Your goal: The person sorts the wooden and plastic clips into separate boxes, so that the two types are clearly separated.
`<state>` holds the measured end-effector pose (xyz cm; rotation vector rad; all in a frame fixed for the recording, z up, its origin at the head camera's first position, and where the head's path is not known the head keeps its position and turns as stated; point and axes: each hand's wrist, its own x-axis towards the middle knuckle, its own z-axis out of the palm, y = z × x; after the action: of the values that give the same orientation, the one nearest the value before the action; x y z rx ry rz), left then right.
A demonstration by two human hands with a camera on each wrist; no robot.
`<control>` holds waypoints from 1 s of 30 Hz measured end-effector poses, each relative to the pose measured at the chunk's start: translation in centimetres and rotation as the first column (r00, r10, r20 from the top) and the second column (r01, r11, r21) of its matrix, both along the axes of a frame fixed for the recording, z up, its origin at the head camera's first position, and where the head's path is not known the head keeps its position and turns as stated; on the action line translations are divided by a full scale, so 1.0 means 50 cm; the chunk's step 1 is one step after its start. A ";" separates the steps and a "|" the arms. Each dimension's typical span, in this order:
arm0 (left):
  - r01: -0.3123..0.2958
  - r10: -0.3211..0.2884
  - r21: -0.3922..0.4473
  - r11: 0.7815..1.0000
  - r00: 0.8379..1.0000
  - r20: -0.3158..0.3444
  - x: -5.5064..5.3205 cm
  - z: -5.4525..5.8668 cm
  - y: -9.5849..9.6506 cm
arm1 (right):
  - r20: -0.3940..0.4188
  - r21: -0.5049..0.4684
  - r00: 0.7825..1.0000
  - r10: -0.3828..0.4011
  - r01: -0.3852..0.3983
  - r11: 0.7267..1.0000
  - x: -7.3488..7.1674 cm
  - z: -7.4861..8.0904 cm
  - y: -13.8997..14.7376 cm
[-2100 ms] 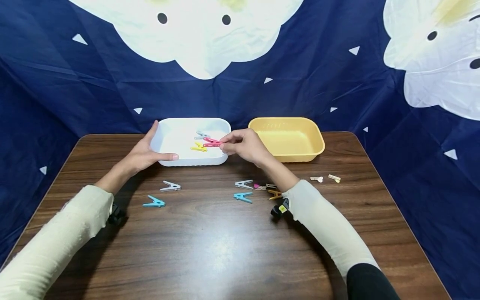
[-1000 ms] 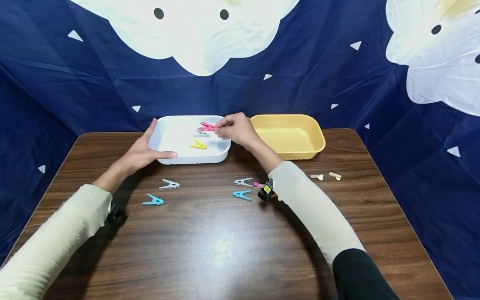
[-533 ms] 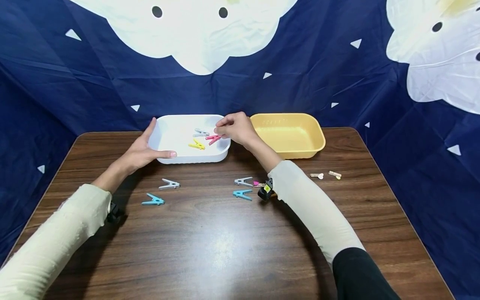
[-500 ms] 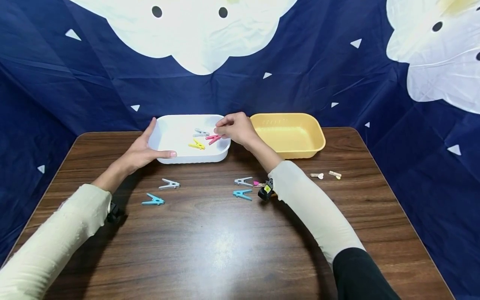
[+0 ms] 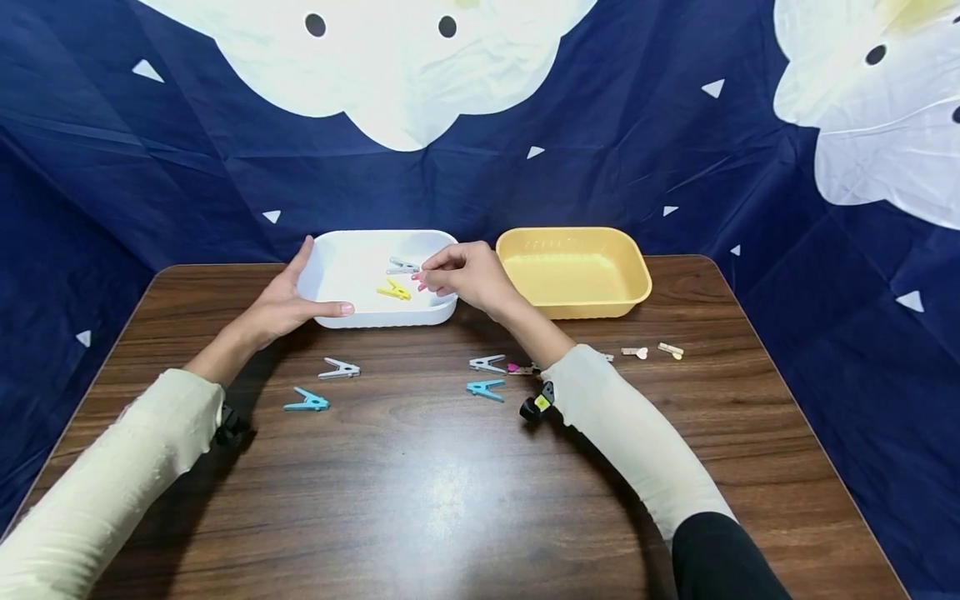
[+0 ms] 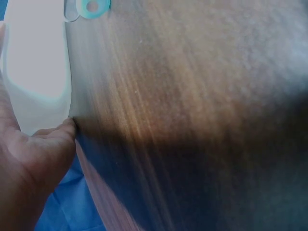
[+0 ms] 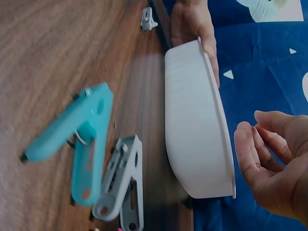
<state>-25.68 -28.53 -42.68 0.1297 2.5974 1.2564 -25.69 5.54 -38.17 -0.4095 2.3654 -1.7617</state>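
My left hand (image 5: 277, 310) holds the left end of a white plastic tray (image 5: 341, 271), thumb along its front side and fingers at the far side. Inside the tray lie a yellow clothespin (image 5: 393, 290), a pale grey-blue clothespin (image 5: 402, 266) and a pink clothespin (image 5: 417, 277), partly hidden by fingers. Over the tray's right end hovers my right hand (image 5: 476, 277). In the right wrist view, the right hand (image 7: 276, 163) has loosely bent fingers with nothing visible between them, just outside the tray's rim (image 7: 219, 110).
A yellow basin (image 5: 577, 271) stands right of the tray. Grey (image 5: 340, 368) and blue (image 5: 307, 400) clothespins lie front left; another grey (image 5: 487, 364) and blue (image 5: 485, 389) pair lies mid-table. Small wooden heart clips (image 5: 633, 353) lie right, some partly behind the right forearm.
The right hand carried the pink clothespin over the tray and let it go there. It has since shifted slightly left and nearer, covering part of it. The left hand keeps its hold.
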 end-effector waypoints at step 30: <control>-0.013 0.013 -0.003 1.000 1.000 -0.015 0.000 -0.004 0.000 | 0.103 -0.101 0.985 0.138 -0.128 0.987 0.094 -0.020 -0.031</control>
<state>-25.67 -28.52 -42.88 0.1226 2.6170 1.2599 -20.98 3.97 -39.19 -0.4598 2.1348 -1.7915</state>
